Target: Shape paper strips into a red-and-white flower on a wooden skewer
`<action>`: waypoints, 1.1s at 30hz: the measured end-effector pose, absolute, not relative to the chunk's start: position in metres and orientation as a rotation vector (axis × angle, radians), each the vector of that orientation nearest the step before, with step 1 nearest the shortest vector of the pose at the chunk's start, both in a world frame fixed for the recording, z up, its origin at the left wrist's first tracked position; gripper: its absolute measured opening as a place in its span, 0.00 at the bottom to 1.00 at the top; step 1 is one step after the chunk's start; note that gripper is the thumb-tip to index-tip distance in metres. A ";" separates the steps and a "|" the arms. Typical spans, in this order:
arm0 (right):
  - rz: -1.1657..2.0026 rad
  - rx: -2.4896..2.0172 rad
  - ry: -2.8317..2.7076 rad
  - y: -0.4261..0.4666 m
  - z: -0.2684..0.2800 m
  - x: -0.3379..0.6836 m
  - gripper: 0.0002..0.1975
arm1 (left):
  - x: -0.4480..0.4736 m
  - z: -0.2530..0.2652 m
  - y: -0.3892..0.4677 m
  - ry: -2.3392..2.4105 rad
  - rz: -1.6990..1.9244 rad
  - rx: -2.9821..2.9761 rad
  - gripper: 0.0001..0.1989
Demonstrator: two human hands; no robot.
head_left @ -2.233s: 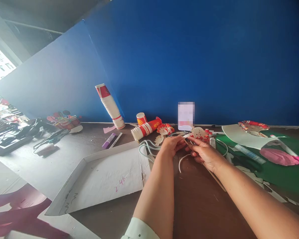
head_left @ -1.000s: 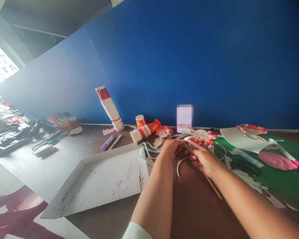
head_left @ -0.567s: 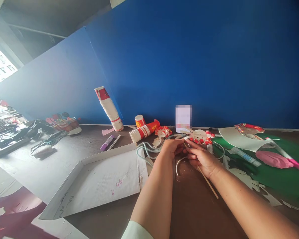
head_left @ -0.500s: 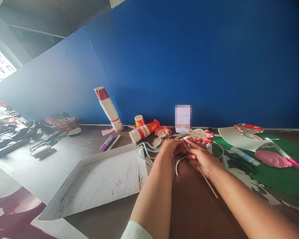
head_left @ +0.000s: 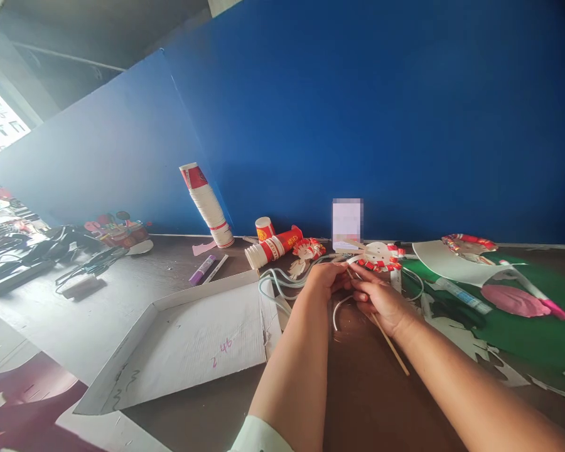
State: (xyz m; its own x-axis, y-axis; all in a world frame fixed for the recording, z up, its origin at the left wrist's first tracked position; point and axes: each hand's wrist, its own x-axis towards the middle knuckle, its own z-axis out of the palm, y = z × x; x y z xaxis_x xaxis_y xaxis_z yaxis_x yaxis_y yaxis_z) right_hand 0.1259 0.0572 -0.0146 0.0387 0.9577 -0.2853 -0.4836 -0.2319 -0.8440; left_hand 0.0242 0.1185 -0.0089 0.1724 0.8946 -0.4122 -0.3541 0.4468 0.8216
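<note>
My right hand (head_left: 383, 306) is closed around a thin wooden stick (head_left: 392, 346), whose lower end slants out below the palm. At the stick's upper end the fingers of my left hand (head_left: 324, 279) are pinched close against the right fingertips. Just beyond the fingertips is a white paper cutout (head_left: 375, 254) with small dark marks and curled red-and-white strips along its edge. Whether the cutout is joined to the stick is hidden by my fingers. Left of the hands lies another cut paper cup (head_left: 306, 254) with spread strips.
A shallow cardboard tray (head_left: 183, 345) lies left of my arms. Behind it are a glue stick (head_left: 202, 270), a tall leaning stack of paper cups (head_left: 209, 210) and more cups (head_left: 275, 246) on their side. Pale cables (head_left: 277, 282) loop nearby. To the right, a green sheet (head_left: 537, 320) carries paper scraps.
The view has shifted very slightly. Both hands stay together at the stick's upper end, with almost no movement; the lower end of the stick has moved a little to the left.
</note>
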 end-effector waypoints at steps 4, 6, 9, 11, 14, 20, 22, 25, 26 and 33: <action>1.517 -1.055 -0.577 0.057 -0.015 0.125 0.29 | 0.024 -0.004 0.116 1.062 0.924 0.700 0.03; 1.534 -1.039 -0.557 0.057 -0.014 0.125 0.28 | 0.024 -0.004 0.117 1.070 0.918 0.708 0.03; 1.547 -1.019 -0.539 0.057 -0.014 0.125 0.28 | 0.024 -0.006 0.119 1.054 0.907 0.717 0.04; 1.549 -1.010 -0.542 0.057 -0.015 0.126 0.28 | 0.024 -0.008 0.120 1.038 0.907 0.717 0.05; 1.545 -1.003 -0.550 0.058 -0.016 0.126 0.28 | 0.024 -0.011 0.121 1.031 0.909 0.728 0.06; 1.535 -1.002 -0.558 0.057 -0.015 0.125 0.28 | 0.025 -0.006 0.118 1.079 0.948 0.743 0.09; 1.533 -1.002 -0.558 0.056 -0.015 0.125 0.26 | 0.025 -0.004 0.116 1.087 0.964 0.748 0.10; 1.533 -0.983 -0.552 0.057 -0.016 0.124 0.24 | 0.026 -0.004 0.116 1.127 0.972 0.759 0.10; 1.531 -0.975 -0.552 0.057 -0.016 0.124 0.24 | 0.026 -0.005 0.116 1.144 0.972 0.769 0.10; 1.484 -1.006 -0.565 0.059 -0.018 0.121 0.25 | 0.028 -0.010 0.118 1.178 0.984 0.814 0.11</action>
State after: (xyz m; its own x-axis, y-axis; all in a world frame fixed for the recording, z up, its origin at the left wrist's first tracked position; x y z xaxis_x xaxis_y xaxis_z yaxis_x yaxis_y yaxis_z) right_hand 0.1208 0.0590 -0.0179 0.0692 0.9619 -0.2646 -0.5425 -0.1863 -0.8191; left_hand 0.0282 0.1182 -0.0102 0.0901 0.9289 -0.3592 -0.1877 0.3701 0.9098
